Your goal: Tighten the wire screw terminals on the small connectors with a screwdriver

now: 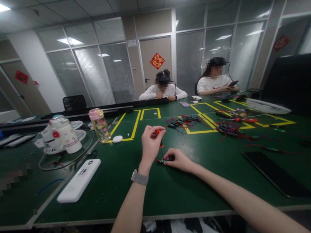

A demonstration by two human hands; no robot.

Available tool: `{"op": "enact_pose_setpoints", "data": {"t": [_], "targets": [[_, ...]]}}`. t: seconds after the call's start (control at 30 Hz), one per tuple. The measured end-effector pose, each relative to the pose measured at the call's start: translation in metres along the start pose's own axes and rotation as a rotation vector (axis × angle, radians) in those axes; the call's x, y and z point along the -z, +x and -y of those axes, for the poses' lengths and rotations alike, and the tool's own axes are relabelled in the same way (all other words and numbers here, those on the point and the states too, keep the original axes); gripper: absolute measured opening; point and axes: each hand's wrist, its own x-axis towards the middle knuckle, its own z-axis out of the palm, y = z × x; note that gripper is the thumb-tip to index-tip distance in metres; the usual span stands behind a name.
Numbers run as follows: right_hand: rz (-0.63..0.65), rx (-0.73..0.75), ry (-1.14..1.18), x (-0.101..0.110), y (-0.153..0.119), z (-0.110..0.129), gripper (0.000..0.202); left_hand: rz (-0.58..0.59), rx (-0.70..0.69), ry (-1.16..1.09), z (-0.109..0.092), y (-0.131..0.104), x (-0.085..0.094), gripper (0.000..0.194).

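Left hand: at the centre of the frame; grip closed around the top of a screwdriver with an orange-and-black handle, held upright, shaft down.
Right hand: just right of centre, low over the desk; grip pinched on a small green circuit board.
Board: centre of the frame, under the driver tip; contact looks likely, too small to confirm.
Stage: one board in hand, driver lined up over it; reads as mid-step. Whether anything on it is fastened or loosened, cannot tell.
Wired pile, right of centre: many small boards with red and dark leads, tangled inside and around yellow tape.
Second pile, farther right: more leads bunched together, red-handled tool beside it.
Loose piece, lower right of the piles: single wired board, above the black phone.
Done versus left: work on the held board looks unfinished; nothing marks either pile as finished or waiting, so the overall count stays open.
Left side: white power bank, pink-lidded bottle, apart from the work.
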Motion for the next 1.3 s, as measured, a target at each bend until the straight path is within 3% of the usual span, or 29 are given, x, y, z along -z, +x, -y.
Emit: {"op": "enact_pose_setpoints", "data": {"t": [0.13,0.33,0.43,0.67,0.93,1.1,1.3], "targets": [[-0.004,-0.002,0.003,0.0,0.0,0.0,0.012,-0.018,-0.02,0.081,-0.003,-0.002,-0.001,0.016],[-0.011,0.01,-0.006,0.0,0.0,0.0,0.01,0.154,0.045,-0.086,-0.001,-0.003,-0.004,0.032],[-0.01,0.052,-0.034,-0.001,-0.001,0.0,0.01,0.179,0.06,-0.11,0.002,-0.004,-0.007,0.032],[-0.011,0.135,-0.104,-0.001,-0.002,0.0,0.01,0.127,-0.063,0.071,-0.005,-0.005,-0.004,0.021],[-0.001,0.143,-0.086,0.001,-0.001,0.002,0.011,0.102,-0.073,0.044,-0.008,-0.005,-0.005,0.03],[0.001,0.139,-0.098,0.003,-0.002,0.005,0.012,0.066,-0.069,0.05,-0.009,-0.005,-0.005,0.023],[0.014,0.112,-0.082,0.004,-0.003,0.008,0.014,-0.059,-0.057,0.123,-0.006,-0.005,-0.004,0.012]]}}
